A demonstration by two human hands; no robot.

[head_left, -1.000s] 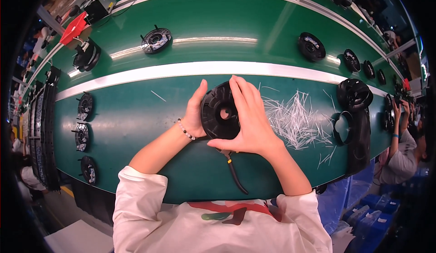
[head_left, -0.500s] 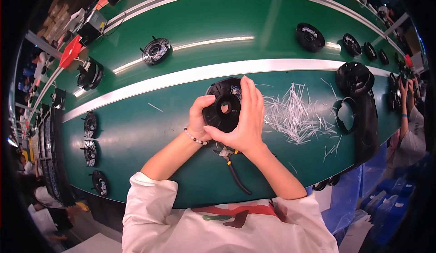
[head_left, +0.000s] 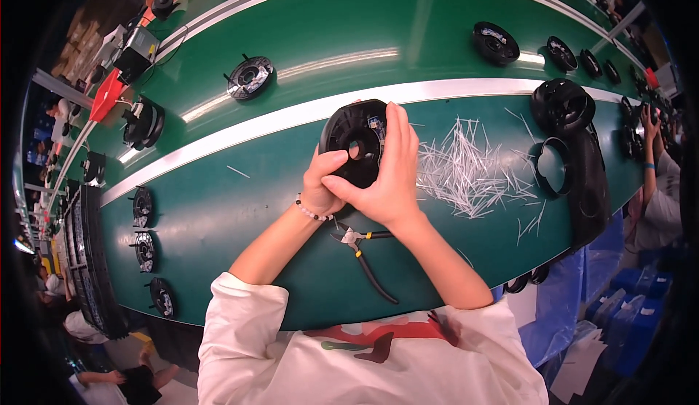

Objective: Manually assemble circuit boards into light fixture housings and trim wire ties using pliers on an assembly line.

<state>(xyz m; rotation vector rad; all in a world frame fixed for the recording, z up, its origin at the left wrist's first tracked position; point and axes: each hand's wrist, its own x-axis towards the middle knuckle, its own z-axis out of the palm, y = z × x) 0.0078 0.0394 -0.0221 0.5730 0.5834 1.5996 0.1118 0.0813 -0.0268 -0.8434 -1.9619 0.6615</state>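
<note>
At the far left of the green worktop [head_left: 218,223] we see three small black round parts [head_left: 143,206] lying in a column near the edge, well apart from our hands. Further up, beyond the white stripe [head_left: 240,132], a silvery spoked disc [head_left: 248,78] sits alone.

Moving toward the middle, our left hand [head_left: 322,185] comes up from below, a beaded bracelet [head_left: 312,212] at the wrist. Its grip is clenched on the lower left rim of the black round housing [head_left: 357,143], thumb laid across the face just beside the central hole. The housing is lifted off the worktop, tilted with its open face toward us, right over the white stripe.

Our right hand [head_left: 386,176] wraps the housing's right side, fingers reaching up over the top rim and thumb pressed in from below; its grip is likewise closed on the housing. Both hands touch it, but the right covers more of it and lies nearer its centre. The housing is round, so we judge no long axis; its hole faces up toward us, between the two thumbs.

Below the hands, a pair of black-handled pliers [head_left: 364,252] lies on the worktop, handles running down and to the right, untouched.

To the right, a scatter of thin white strips [head_left: 473,168] lies near the right hand. Beyond it are a black ring [head_left: 551,166] and a black cup-shaped part [head_left: 561,105].
</note>
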